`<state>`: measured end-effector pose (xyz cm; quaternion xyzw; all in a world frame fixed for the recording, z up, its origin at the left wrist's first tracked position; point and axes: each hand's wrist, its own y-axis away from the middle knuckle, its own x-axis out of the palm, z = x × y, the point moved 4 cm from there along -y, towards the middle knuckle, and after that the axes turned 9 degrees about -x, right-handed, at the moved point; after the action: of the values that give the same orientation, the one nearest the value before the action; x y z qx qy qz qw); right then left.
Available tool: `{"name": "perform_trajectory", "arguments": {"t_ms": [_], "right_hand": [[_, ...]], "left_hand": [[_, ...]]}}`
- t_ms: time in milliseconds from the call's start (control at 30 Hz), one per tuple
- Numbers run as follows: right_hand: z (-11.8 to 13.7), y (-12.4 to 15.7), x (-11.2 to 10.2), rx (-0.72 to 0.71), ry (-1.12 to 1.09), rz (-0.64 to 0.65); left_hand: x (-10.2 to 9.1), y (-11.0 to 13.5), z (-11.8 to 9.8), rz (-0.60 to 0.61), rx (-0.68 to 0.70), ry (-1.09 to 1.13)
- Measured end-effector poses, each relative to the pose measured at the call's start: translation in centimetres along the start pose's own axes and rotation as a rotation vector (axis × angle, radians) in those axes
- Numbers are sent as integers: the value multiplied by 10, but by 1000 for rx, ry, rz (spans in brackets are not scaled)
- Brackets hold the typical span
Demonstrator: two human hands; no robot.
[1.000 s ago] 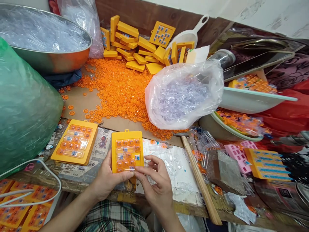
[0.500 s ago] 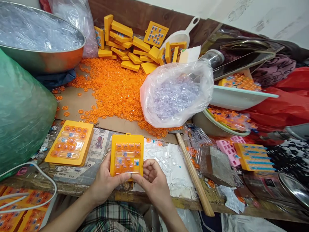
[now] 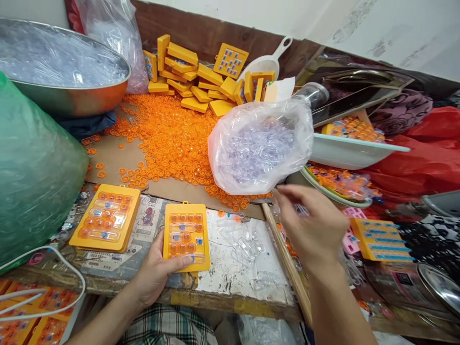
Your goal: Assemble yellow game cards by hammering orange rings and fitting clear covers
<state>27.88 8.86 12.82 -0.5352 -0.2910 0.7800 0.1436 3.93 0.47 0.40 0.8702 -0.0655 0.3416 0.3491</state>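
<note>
My left hand [image 3: 158,273] grips a yellow plastic board [image 3: 204,239] by its lower left side, the thumb lying across its lower front. Clear covers sit over rows of orange round pieces on it, and one small square spot at the right shows a blue mark without a cover. My right hand [image 3: 311,225] is away from the board, over the hammer-like wooden handle [image 3: 287,266] and a pile of clear pieces. Its thumb and forefinger come together near the lower edge of the white plastic bag [image 3: 219,167]; what lies between them is too small to tell.
Stacked yellow boards [image 3: 77,235] lie at the left. Behind spread many loose orange rings [image 3: 172,139], with heaped yellow cases [image 3: 210,76] beyond. Loose clear covers [image 3: 244,239] lie on the white board. A metal bowl [image 3: 72,103] and a green bag [image 3: 39,172] stand left.
My right hand has let go of the yellow board and moved right and up to the white bag's lower edge. My left hand keeps the board, now tilted slightly differently.
</note>
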Motion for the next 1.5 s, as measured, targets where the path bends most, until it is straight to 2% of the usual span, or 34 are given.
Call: {"name": "perform_trajectory", "arguments": {"t_ms": [67,167,233,333,467,633,900,1033,1333,1500], "right_hand": [[7,-33,13,-77,39,79],[5,-72,46,-156,87,267],[2,-85,67,-179,104,356],[-5,-88,83,-166,112,383],[-15,-83,75,-121,89,282],[-23,-79,54,-101,34,62],[-19,-70,42,-117,-82,-174],[-22,-71,45,-72,-167,-165],[-26,-71,53,126,-478,-157],[-28,-73,51,171,-552,-166]], "left_hand": [[4,1,0,13,3,-1],[6,2,0,22,4,-7],[5,4,-1,15,5,-5],[0,5,-4,-17,-4,1],[-2,7,-9,-43,-14,12],[3,6,-9,20,-14,4],[2,4,-2,45,-29,4],[2,5,-1,45,-38,10],[4,5,-2,55,-43,16],[8,8,-6,63,-22,15]]}}
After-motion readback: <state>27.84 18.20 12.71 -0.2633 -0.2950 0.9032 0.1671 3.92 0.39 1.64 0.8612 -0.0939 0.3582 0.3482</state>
